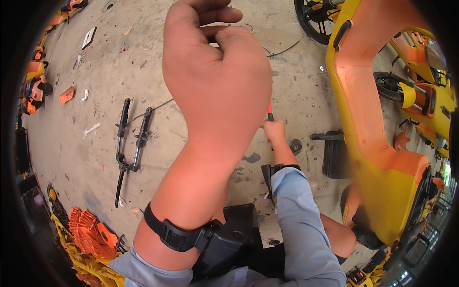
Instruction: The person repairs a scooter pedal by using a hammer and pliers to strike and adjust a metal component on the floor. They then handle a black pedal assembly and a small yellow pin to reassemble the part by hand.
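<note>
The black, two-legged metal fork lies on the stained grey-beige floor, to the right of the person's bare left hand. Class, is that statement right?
Not quite: the side is wrong. The head view shows the black, two-legged metal fork on the stained grey-beige floor, to the left of the person's bare left hand.

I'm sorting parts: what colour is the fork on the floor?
The fork is mostly black with silvery tubes, in the head view.
</note>
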Demonstrator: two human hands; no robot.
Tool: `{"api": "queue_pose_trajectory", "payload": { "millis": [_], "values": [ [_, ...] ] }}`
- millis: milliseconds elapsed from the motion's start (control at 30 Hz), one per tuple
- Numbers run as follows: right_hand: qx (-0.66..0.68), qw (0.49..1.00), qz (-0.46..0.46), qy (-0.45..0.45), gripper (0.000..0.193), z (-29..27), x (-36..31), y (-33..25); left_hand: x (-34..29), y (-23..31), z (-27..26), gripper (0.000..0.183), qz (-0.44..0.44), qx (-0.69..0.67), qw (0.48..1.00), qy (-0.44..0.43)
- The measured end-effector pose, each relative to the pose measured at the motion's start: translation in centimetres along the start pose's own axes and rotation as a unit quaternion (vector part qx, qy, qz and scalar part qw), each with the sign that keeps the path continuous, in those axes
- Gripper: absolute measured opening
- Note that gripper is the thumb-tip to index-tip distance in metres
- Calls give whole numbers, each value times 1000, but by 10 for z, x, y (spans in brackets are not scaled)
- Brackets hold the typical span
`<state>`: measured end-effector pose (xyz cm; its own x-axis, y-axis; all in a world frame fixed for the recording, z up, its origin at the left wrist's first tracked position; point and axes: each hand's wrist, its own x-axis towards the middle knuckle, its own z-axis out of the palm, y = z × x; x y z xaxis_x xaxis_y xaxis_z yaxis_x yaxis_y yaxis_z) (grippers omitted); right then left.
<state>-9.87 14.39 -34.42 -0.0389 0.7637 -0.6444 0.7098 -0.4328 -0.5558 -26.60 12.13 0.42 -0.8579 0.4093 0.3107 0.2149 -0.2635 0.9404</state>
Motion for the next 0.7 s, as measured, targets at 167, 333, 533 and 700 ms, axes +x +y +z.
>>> {"api": "queue_pose_trajectory", "payload": {
  "millis": [167,333,533,700],
  "values": [
    [144,975,-158,67,13,-99,-47,-117,11,6,-2,28,-4,11,1000,14],
    [289,866,-398,88,18,-159,-102,-232,15,6,-15,27,-29,48,998,-7],
    [194,770,-538,282,14,-45,14,-119,11,-5,-27,27,-30,75,996,-22],
    [112,990,-80,44,16,-5,6,-16,14,-12,-37,26,-13,110,994,-24]
  ]
}}
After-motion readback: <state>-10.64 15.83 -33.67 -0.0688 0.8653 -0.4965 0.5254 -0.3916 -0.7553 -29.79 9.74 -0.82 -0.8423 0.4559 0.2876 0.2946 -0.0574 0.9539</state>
